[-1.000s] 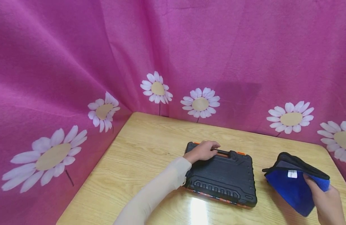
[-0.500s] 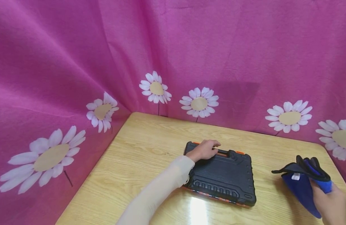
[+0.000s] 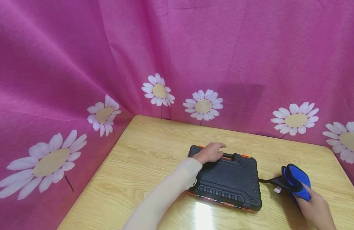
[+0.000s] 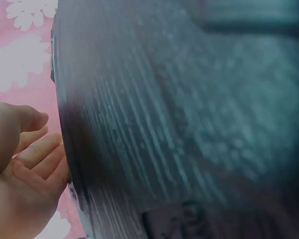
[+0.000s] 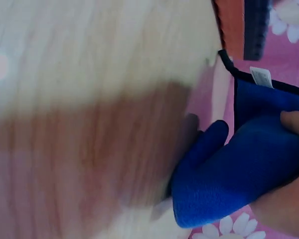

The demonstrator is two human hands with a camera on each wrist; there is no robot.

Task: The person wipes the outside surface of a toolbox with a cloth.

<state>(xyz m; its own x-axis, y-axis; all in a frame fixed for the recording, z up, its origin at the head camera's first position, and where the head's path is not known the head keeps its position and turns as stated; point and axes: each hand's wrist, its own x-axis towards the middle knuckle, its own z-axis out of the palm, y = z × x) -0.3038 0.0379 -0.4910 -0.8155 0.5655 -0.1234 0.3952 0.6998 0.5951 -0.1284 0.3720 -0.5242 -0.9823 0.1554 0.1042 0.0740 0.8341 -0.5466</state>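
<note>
A flat black hard-plastic carrying case (image 3: 231, 179) with orange latches lies on the table. My left hand (image 3: 211, 152) rests on its far edge beside the handle, fingers extended. In the left wrist view, the fingers (image 4: 47, 162) lie along the edge of the case, whose dark ribbed surface fills most of that view. To the right of the case, my right hand (image 3: 315, 206) grips a folded blue cloth (image 3: 300, 176) with black edging and a white label. One thin dark end of the cloth reaches to the right side of the case. In the right wrist view the thumb presses on the cloth (image 5: 229, 164).
The light wooden table (image 3: 153, 150) is bounded at the back and left by a magenta curtain (image 3: 208, 48) printed with large white daisies. A bright reflection (image 3: 203, 215) shows on the tabletop in front of the case.
My right hand has drifted right, then swung left toward the case, and the cloth in it has become more bunched. My left hand and the case have stayed nearly where they were.
</note>
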